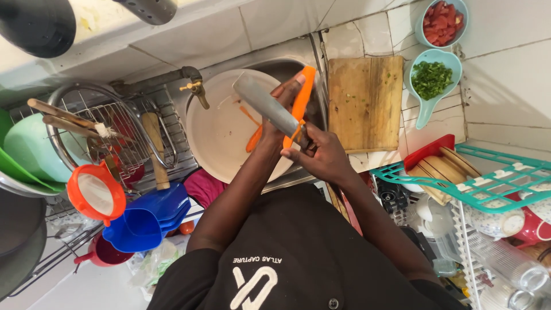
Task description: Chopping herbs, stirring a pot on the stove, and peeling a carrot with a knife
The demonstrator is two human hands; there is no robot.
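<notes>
My left hand [285, 95] holds an orange carrot [301, 100] upright over a wide white bowl [215, 135] that sits in the sink. My right hand [322, 156] grips the handle of a large knife, and the knife's grey blade [265, 106] lies slanted across the carrot, pointing up and to the left. Thin orange carrot peels [253, 138] lie inside the bowl. My fingers cover the lower end of the carrot.
A wooden cutting board [365, 103] lies right of the sink. Beyond it stand a blue dish of chopped greens [433, 80] and a bowl of chopped tomato [442, 23]. A tap [195, 87], a wire rack [109, 132], an orange strainer [94, 192] and blue jugs [149, 221] are on the left. A teal rack [488, 175] is on the right.
</notes>
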